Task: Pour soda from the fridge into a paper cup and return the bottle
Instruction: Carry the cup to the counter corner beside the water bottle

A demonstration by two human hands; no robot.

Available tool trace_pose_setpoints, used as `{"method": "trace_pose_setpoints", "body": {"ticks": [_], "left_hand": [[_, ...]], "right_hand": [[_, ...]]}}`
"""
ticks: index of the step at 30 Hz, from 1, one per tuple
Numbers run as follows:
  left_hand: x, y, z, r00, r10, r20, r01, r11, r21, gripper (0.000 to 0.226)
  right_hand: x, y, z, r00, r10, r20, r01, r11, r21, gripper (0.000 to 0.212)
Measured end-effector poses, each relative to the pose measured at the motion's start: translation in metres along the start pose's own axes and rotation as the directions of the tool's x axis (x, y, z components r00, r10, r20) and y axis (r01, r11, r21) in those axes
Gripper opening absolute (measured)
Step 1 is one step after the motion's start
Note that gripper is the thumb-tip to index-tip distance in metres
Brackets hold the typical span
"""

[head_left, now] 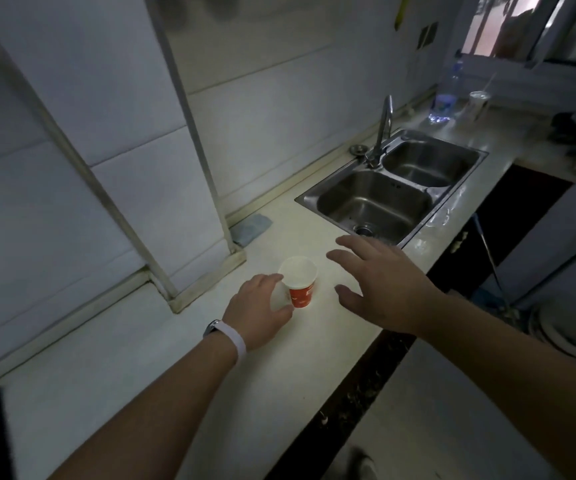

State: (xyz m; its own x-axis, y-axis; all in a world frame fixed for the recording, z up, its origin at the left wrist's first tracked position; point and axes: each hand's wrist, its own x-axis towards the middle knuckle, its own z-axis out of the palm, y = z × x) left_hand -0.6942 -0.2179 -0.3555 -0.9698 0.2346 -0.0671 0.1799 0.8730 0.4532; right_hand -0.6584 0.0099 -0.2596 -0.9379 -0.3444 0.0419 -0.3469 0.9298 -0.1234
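Dim kitchen, pale counter [162, 382] along a white tiled wall [262, 109].

I see a steel double sink [392, 188] with a faucet [383, 129] set into the counter, a window [508, 26] glowing far right, a clear bottle [447, 95] beneath it, and dark floor [348, 410] along the counter's edge.

Lighting: dim, cool; we find daylight only at the window [508, 26], upper right. Glare: we note faint sheen on the surface [428, 233] beside the sink [359, 188]. Focus: soft throughout; far bottle [447, 95] blurred. Distortion: we see wall lines bowing at the edges.
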Motion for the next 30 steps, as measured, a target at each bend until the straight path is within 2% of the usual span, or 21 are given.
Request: {"method": "trace_pose_setpoints", "body": {"ticks": [3, 6, 8, 11, 21, 24, 27, 30], "left_hand": [[0.014, 0.009, 0.014, 0.983, -0.181, -0.012, 0.176, 0.97, -0.17, 0.067], [0.02, 0.017, 0.029, 0.922, -0.387, -0.003, 0.349, 0.834, -0.428, 0.075], [0.02, 0.02, 0.039, 0.884, -0.466, 0.03, 0.406, 0.736, -0.542, 0.078], [0.025, 0.021, 0.052, 0.856, -0.511, 0.081, 0.447, 0.652, -0.613, 0.08], [0.061, 0.01, 0.099, 0.806, -0.562, 0.185, 0.508, 0.496, -0.704, 0.102], [0.072, 0.012, 0.111, 0.809, -0.574, 0.129, 0.455, 0.472, -0.756, 0.106], [0.079, 0.013, 0.119, 0.832, -0.555, -0.012, 0.349, 0.54, -0.766, 0.094], [0.083, 0.008, 0.124, 0.843, -0.536, -0.048, 0.313, 0.56, -0.767, 0.093]], "right_hand": [[0.017, 0.029, 0.001, 0.997, -0.069, 0.022, 0.068, 0.997, 0.027, 0.056], [0.03, 0.052, 0.005, 0.99, -0.133, 0.043, 0.131, 0.99, 0.053, 0.055], [0.037, 0.061, 0.01, 0.985, -0.164, 0.047, 0.161, 0.985, 0.064, 0.055], [0.047, 0.069, 0.016, 0.98, -0.186, 0.064, 0.179, 0.979, 0.099, 0.055], [0.069, 0.086, 0.05, 0.975, -0.19, 0.115, 0.175, 0.977, 0.123, 0.054], [0.076, 0.09, 0.058, 0.973, -0.185, 0.139, 0.167, 0.977, 0.133, 0.054], [0.082, 0.093, 0.062, 0.974, -0.167, 0.15, 0.146, 0.979, 0.144, 0.054], [0.087, 0.093, 0.064, 0.975, -0.157, 0.154, 0.136, 0.981, 0.14, 0.053]]}}
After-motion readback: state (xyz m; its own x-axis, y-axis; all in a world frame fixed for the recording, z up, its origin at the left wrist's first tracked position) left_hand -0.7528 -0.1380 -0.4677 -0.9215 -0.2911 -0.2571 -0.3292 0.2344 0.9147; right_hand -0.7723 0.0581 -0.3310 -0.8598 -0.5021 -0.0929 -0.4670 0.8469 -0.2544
